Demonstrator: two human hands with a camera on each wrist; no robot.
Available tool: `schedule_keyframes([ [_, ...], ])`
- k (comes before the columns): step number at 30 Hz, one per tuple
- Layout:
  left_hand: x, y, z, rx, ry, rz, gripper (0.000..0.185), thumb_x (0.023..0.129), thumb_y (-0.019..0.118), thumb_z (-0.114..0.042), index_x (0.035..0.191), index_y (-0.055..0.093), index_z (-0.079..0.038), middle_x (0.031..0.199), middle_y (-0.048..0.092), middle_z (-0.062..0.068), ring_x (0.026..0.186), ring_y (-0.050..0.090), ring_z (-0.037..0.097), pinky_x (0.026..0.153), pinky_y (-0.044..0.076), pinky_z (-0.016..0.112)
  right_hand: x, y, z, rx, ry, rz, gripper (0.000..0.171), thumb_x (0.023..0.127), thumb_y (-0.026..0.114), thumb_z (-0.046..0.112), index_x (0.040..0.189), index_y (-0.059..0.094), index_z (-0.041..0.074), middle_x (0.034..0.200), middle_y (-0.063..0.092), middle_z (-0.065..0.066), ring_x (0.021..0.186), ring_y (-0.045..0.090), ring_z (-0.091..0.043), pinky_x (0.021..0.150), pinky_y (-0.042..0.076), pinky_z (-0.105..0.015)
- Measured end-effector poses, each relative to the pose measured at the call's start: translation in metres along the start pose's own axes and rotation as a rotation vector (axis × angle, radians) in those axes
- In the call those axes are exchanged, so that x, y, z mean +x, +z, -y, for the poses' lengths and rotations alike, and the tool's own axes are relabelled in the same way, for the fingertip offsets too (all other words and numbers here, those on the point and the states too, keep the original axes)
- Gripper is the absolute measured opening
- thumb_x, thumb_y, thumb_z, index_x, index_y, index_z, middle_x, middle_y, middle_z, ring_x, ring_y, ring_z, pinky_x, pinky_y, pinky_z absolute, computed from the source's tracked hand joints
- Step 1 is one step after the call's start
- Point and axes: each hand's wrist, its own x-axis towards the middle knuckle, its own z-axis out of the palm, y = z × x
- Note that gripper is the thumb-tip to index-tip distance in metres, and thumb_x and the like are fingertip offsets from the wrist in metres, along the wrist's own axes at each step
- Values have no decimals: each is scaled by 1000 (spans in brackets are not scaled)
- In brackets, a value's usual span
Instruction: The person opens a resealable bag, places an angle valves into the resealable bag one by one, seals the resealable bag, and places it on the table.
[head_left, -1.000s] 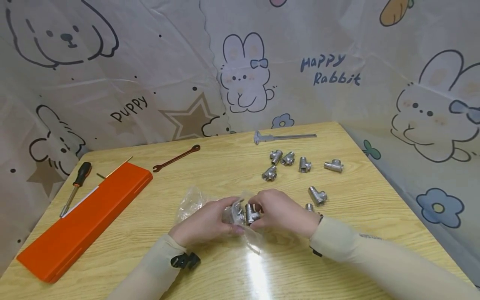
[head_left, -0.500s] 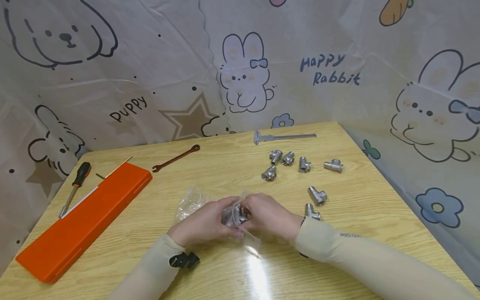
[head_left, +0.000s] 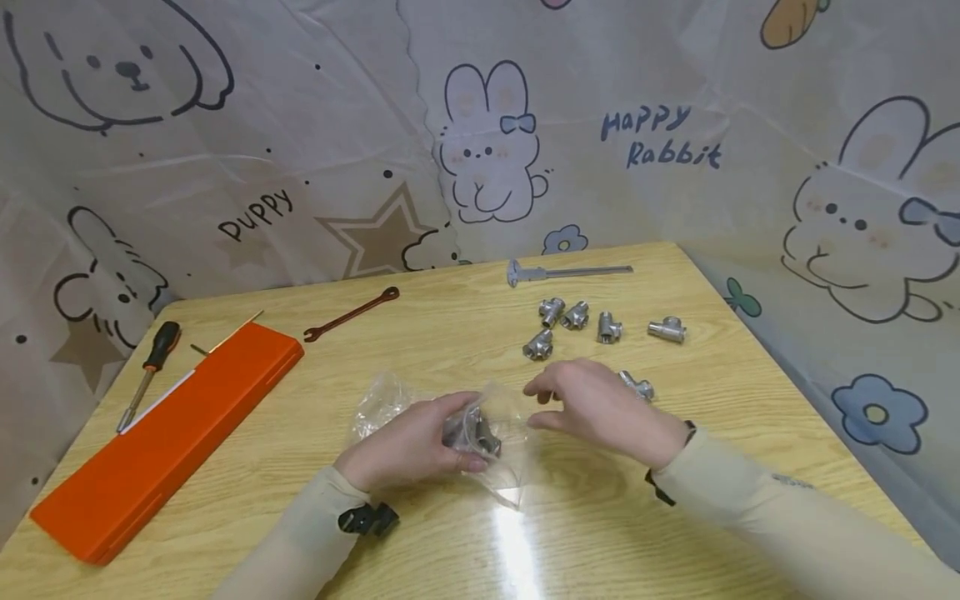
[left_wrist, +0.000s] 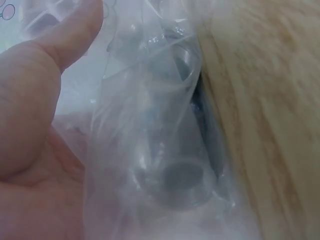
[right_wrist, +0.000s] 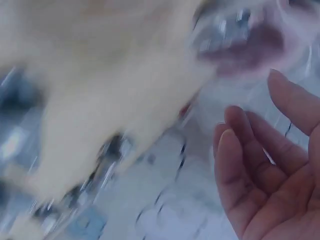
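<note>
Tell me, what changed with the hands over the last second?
The right hand let go of the fitting in the plastic bag and drew back to the right, open and holding nothing. The left hand kept gripping the bag; the loose fittings stayed put.

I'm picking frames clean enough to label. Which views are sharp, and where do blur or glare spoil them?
Head view: sharp, but a glare streak lies on the table. Left wrist view: soft, too close to the clear plastic bag. Right wrist view: heavy motion blur; only the right hand reads.
</note>
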Motion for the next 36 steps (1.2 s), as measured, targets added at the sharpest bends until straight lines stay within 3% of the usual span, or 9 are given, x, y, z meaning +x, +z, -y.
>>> schedule_keyframes([
  [7,0,1,1,0,-6,7,95,77,82,-50,154,36,-20,145,51,1,134,42,18,113,33,42,-27,-35,-75,-4,72,-22,32,88,77,19,116,72,5,105,71,-5,94,66,-23,78,55,-42],
  [14,1,3,1,-4,-8,0,93,77,82,-48,154,37,-19,144,52,-1,133,43,16,112,34,41,-56,-39,-132,44,210,-9,32,93,72,23,118,71,5,102,70,-1,88,63,-14,73,53,-37],
  [23,0,2,0,22,-10,-7,94,78,80,-50,154,36,-18,151,45,2,138,39,21,114,32,43,-67,-26,-159,172,213,29,52,86,79,27,130,63,4,128,62,-13,110,58,-31,84,55,-47],
  [28,0,3,1,12,-15,-4,95,77,81,-50,155,35,-20,152,42,0,139,36,20,114,30,42,-62,-17,-168,172,191,71,66,81,82,37,135,59,7,138,54,-18,125,49,-40,98,45,-58],
  [36,2,4,3,16,-2,-12,94,77,82,-47,154,37,-19,151,45,1,138,38,20,114,32,43,-53,-4,-176,176,132,100,71,78,84,37,136,59,6,138,55,-13,130,47,-38,107,37,-58],
])
